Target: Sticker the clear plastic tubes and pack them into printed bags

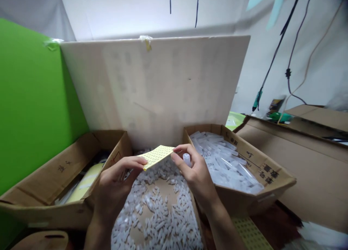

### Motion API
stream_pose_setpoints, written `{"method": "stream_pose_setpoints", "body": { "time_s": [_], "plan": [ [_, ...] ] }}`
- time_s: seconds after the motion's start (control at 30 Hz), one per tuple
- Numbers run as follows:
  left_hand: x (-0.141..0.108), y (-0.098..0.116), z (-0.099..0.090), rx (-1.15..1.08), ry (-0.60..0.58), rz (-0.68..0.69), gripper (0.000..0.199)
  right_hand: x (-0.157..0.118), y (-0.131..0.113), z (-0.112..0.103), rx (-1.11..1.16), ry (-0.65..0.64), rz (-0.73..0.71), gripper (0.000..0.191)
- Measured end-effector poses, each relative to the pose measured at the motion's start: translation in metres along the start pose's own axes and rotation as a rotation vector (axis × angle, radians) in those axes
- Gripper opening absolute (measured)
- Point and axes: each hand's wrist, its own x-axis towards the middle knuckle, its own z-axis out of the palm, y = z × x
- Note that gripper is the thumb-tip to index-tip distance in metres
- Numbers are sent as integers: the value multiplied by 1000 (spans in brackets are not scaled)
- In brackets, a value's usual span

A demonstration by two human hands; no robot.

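With fingers and thumb of the left hand (119,174) closed, am gripping the near left end of a yellow sheet (159,155) printed with rows of small dark marks. With index finger and thumb of the right hand (197,170), am pinching the far right end of the same sheet, and also holding a translucent tube (186,158) tucked behind the thumb. Have the sheet raised and tilted above many small white pieces (157,221) scattered over brown cardboard (164,190). To the right, see an open box (277,168) full of translucent tubes (223,163); to the left, another box (65,170) with yellow material (85,183) inside. Under the right forearm, near right, see a dotted yellow strip (251,233), partly hidden. On the far side, see a white board (163,87), meeting a green panel (32,98) at left.
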Motion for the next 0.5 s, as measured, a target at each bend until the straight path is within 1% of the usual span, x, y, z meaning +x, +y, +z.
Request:
{"method": "stream_pose_setpoints", "body": {
  "time_s": [0.1, 0.2, 0.27, 0.33, 0.43, 0.5],
  "plan": [
    [0, 6, 3, 9, 62, -16, 4, -3, -5, 0, -37, -49, -128, 24],
    [0, 8, 7, 36, 80, -25, 5, -6, -7, 0, -205, -72, -342, 27],
    [0, 6, 10, 52, 88, -18, 6, -6, -7, 1, -279, -76, -454, 24],
    [0, 5, 13, 59, 76, -14, 8, -5, -6, 1, -276, -99, -498, 19],
    [0, 5, 17, 50, 27, 2, 10, -4, -7, 1, -238, -133, -490, 13],
    [2, 9, 18, 51, -20, 20, 10, -3, -8, 1, -243, -120, -480, 13]
  ]
}}
